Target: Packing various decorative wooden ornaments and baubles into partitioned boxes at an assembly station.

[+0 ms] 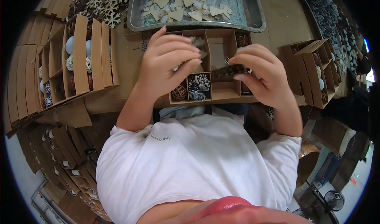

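A divided cardboard box (225, 99) lies in front of me, with both hands over it. My right hand (263, 71) pinches a dark, speckled ornament (232, 70) over the box's right part; a thin loop shows above it. My left hand (168, 59) is over the left compartments, its fingers stretched out and slightly curved. Close to those fingertips is a pale, fluffy piece (199, 43), partly hidden. Nearest me, one compartment holds a brown wicker ball (179, 92) and another holds frosted pine cones (198, 83). A second wicker ball (242, 40) sits in the far right compartment.
Beyond the box stands a metal tray (194, 26) of pale wooden angel cutouts (184, 0). Wooden snowflakes (107, 6) are heaped at far left. Partitioned boxes of balls stand at left (81, 61) and right (312, 71). A tray of grey-blue decorations (320, 14) is at far right.
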